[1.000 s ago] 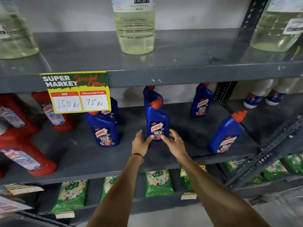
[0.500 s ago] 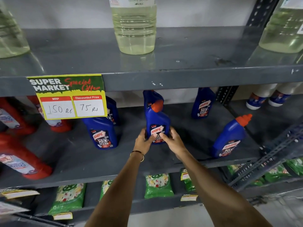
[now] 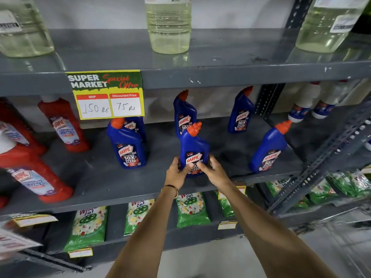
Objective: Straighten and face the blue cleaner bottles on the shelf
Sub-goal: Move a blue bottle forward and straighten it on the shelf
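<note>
Several blue Harpic cleaner bottles with orange caps stand on the grey middle shelf. My left hand and my right hand both grip the base of the middle front bottle, its label facing me. A second bottle stands right behind it. To the left, a front bottle faces me with another behind it. At the right, one bottle leans with its cap tilted right near the shelf edge. Another stands at the back right.
Red Harpic bathroom cleaner bottles fill the shelf's left part. A price sign hangs from the upper shelf edge. Clear bottles of yellowish liquid stand above. Green detergent packs lie below. A perforated steel upright crosses at the right.
Both hands have stayed on the middle front bottle and closed tighter around its base. The bottle has come slightly forward with its label facing me; the view shifted a little.
</note>
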The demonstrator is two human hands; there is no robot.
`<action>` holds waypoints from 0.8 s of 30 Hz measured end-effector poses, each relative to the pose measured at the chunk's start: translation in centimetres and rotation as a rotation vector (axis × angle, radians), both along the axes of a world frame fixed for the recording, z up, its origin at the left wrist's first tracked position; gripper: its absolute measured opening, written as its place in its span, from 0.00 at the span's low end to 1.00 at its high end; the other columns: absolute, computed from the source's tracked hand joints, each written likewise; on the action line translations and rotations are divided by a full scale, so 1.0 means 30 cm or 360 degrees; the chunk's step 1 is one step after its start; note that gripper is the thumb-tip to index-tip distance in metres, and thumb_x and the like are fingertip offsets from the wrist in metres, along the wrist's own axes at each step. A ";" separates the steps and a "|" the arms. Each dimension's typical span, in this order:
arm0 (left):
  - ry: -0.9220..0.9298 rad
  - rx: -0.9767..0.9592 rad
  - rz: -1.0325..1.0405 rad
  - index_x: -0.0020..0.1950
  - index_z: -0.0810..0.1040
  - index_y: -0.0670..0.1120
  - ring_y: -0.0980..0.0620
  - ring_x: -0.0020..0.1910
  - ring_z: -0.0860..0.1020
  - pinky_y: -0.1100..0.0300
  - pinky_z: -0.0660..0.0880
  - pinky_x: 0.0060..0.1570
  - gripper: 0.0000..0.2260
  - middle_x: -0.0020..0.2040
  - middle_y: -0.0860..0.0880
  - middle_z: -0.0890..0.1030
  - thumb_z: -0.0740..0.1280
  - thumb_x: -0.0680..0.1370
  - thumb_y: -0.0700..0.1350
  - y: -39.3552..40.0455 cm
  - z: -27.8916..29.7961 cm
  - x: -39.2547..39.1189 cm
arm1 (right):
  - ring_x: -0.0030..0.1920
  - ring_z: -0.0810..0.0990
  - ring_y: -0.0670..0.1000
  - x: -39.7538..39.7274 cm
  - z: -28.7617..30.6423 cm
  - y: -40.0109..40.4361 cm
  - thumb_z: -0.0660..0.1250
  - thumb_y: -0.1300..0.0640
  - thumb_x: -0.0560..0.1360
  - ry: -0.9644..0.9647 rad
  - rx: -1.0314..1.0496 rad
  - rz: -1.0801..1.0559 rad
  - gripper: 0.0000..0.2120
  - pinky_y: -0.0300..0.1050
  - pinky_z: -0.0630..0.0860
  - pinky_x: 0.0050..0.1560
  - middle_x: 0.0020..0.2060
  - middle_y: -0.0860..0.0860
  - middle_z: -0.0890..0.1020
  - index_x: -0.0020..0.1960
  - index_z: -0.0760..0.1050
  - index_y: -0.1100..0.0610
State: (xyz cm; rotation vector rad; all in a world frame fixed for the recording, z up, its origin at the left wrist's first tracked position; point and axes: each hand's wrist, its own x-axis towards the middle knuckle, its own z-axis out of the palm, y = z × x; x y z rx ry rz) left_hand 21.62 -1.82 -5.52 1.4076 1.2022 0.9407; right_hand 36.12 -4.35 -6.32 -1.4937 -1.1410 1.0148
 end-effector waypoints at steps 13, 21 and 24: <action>0.0180 0.0054 -0.0027 0.59 0.70 0.43 0.45 0.54 0.78 0.49 0.75 0.58 0.15 0.56 0.42 0.80 0.67 0.74 0.40 -0.026 -0.001 -0.004 | 0.55 0.77 0.48 0.008 0.019 -0.046 0.67 0.54 0.75 0.0006 -0.0042 0.0034 0.19 0.43 0.73 0.56 0.56 0.51 0.78 0.63 0.69 0.56; 0.0201 0.0075 -0.0001 0.58 0.71 0.42 0.49 0.51 0.77 0.55 0.75 0.55 0.15 0.56 0.43 0.79 0.68 0.73 0.41 -0.036 -0.001 -0.003 | 0.58 0.77 0.50 0.021 0.016 -0.045 0.67 0.54 0.74 -0.0003 -0.0047 0.0064 0.19 0.49 0.74 0.61 0.59 0.54 0.79 0.64 0.69 0.54; 0.0204 0.0061 -0.0004 0.59 0.71 0.42 0.50 0.50 0.77 0.55 0.75 0.55 0.16 0.56 0.44 0.79 0.68 0.73 0.41 -0.038 0.005 -0.004 | 0.57 0.78 0.50 0.027 0.014 -0.045 0.68 0.54 0.74 -0.0029 -0.0035 0.0070 0.19 0.48 0.75 0.60 0.59 0.54 0.79 0.63 0.69 0.53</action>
